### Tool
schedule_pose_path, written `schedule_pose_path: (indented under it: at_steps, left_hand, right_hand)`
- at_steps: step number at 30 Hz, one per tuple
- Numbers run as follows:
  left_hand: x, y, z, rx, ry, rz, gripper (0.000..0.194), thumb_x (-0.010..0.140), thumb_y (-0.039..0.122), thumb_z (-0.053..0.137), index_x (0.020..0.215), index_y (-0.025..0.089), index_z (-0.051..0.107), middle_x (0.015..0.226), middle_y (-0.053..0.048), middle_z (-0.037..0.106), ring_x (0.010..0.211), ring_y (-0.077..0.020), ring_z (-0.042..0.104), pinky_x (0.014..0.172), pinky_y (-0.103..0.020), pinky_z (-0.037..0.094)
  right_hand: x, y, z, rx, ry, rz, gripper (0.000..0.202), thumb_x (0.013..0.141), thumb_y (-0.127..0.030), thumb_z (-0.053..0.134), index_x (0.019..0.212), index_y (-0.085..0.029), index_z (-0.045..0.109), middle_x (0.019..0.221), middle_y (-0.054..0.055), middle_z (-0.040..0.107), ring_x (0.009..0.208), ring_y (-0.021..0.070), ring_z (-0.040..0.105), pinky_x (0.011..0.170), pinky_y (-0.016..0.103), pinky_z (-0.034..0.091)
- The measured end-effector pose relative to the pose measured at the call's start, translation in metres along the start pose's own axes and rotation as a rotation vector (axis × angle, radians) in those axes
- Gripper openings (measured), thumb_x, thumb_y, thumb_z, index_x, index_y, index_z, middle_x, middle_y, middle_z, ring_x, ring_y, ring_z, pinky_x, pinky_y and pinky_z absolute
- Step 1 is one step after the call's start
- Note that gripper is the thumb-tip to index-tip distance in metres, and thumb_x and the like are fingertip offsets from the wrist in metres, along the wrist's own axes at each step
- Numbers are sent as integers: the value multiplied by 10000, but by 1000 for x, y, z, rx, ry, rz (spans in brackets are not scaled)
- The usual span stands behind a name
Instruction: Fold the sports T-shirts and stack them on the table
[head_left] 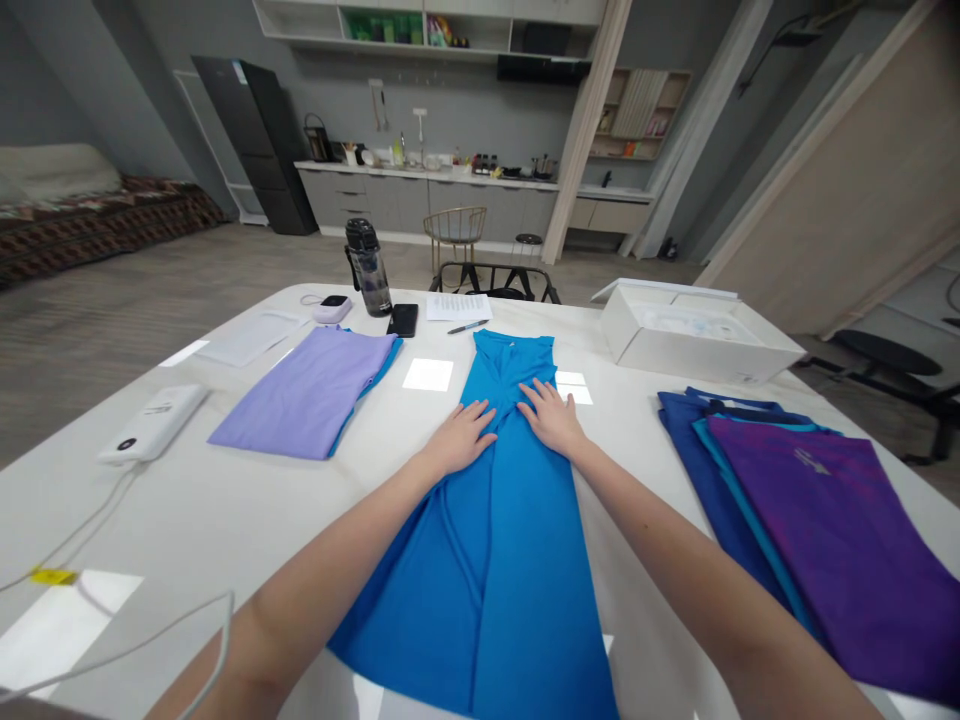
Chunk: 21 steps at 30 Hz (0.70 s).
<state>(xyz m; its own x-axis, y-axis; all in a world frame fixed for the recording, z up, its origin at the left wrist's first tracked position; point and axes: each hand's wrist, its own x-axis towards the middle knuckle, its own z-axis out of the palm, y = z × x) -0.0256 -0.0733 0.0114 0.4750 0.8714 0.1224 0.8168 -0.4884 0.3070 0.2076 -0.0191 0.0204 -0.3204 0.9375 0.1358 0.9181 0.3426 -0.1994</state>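
A bright blue garment (529,540) lies lengthwise on the white table, its narrow end at the far side and its wide end toward me. It looks like a pair of trousers or leggings, though I cannot tell for sure. My left hand (459,438) rests flat on its left edge, fingers spread. On the upper right part lies my right hand (553,415), palm down with fingers apart. Creases gather in the cloth between the two hands. A long fold runs down the left half.
Left of the garment are folded lavender cloth (307,395), a white power bank (155,425) with a cable, a phone (403,320) and a water bottle (369,270). To the right are stacked purple and blue clothes (832,530) and an open white box (675,335). A pen (469,327) lies near paper (459,307).
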Motion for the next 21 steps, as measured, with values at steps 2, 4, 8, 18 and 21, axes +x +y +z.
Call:
schedule_pose_path:
  at_steps: [2,4,8,18,21]
  left_hand:
    - [-15,7,0,19,-6,-7,581,1031,488,410,1537,204,421,1626,-144,359,1525,-277,297,1236,-504,250]
    - [-31,15,-1,16,-6,-25,588,1031,479,407,1547,197,399,1627,-149,353,1521,-283,304,1232,-507,260]
    - [-68,26,-7,-9,29,-84,590,1016,381,447,1551,143,375,1610,-180,375,1482,-288,382,1207,-462,325]
    - [-161,52,-37,129,148,-390,323,1008,302,481,1292,186,584,1164,-127,684,1106,-275,648,932,-385,489]
    - [-183,59,-42,158,132,-448,264,1008,302,477,1196,183,619,1070,-112,694,1014,-275,668,849,-376,487]
  right_hand:
    - [-23,-7,-2,-11,-16,9,532,1051,-501,357,1552,-326,402,1662,71,295,1514,349,251,1158,696,209]
    - [-46,-14,-4,2,-15,-4,529,1049,-483,369,1550,-316,406,1660,84,296,1512,339,261,1162,683,225]
    - [-86,-31,-7,14,31,-71,456,1046,-437,413,1463,-283,516,1563,123,447,1414,321,411,1159,640,252]
    - [-94,-97,-12,102,23,-290,241,1028,-308,533,1221,-259,669,1137,68,674,1066,223,617,877,334,429]
    - [-88,-118,-7,84,-9,-341,238,1015,-273,557,1221,-260,675,1132,64,665,1055,216,622,850,314,425]
